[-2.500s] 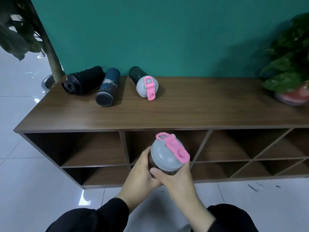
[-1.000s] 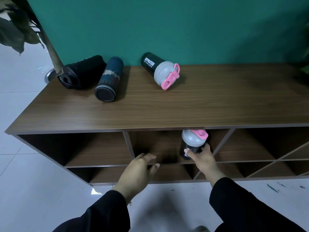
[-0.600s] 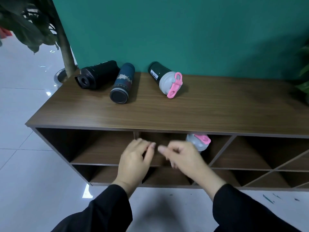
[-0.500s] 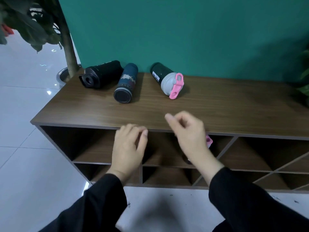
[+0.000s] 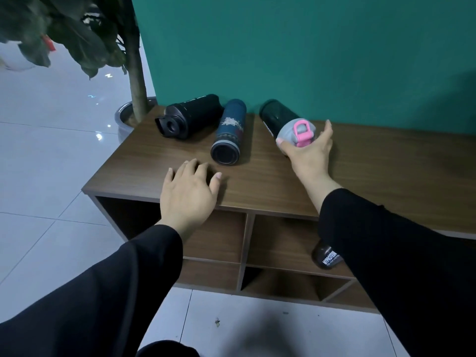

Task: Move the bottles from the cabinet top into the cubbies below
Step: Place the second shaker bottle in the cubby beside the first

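Observation:
Three bottles lie on their sides on the wooden cabinet top [image 5: 386, 166]. At the back left is a black bottle [image 5: 190, 115], and beside it a dark blue bottle [image 5: 229, 132]. A dark green shaker bottle [image 5: 286, 122] with a grey lid and pink cap lies to the right. My right hand [image 5: 307, 148] wraps around its lid end. My left hand [image 5: 189, 194] rests flat near the cabinet's front edge, fingers apart, holding nothing. Another dark shaker bottle [image 5: 325, 256] stands in the upper middle cubby, mostly hidden by my right sleeve.
The cubbies [image 5: 219, 238] below the top are open at the front, in two rows. A potted tree [image 5: 134, 73] stands on the tiled floor at the cabinet's left end. A green wall runs behind the cabinet.
My right hand left the pink-capped shaker in the middle cubby, rose to the cabinet top and closed on the second shaker's lid. My left hand moved up onto the top's front edge.

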